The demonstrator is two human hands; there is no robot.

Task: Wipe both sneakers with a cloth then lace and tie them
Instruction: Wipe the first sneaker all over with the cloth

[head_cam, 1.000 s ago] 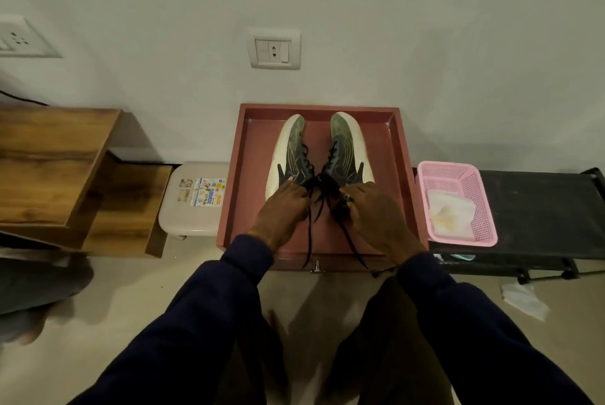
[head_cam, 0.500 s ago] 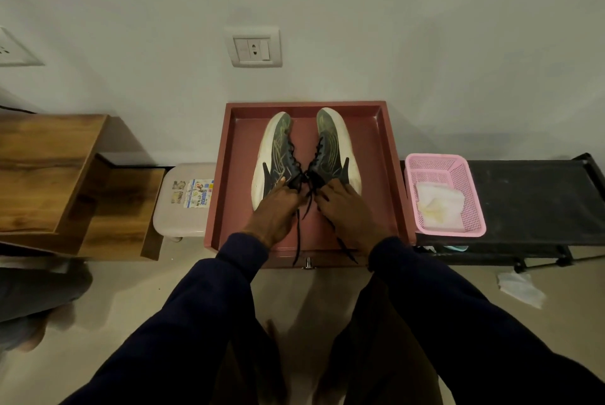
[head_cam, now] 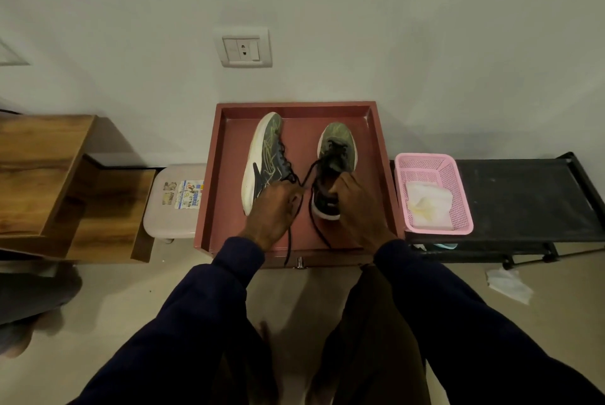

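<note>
Head cam: both sneakers sit in the red tray [head_cam: 209, 208] by the wall. Left sneaker [head_cam: 265, 155] lies on its side, w/ the left hand [head_cam: 273, 214] curled over its heel end, gripping it. Right sneaker [head_cam: 337, 146] is upright, right hand [head_cam: 355, 205] grabbing its collar. Black laces [head_cam: 289, 242] are loose, trailing over the tray's front edge. Cloth [head_cam: 429, 208] is in the pink basket [head_cam: 458, 182] off to the right.

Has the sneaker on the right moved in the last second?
Yes. The right sneaker has rolled upright and shifted toward the right wall of the tray, away from the left sneaker.
</note>
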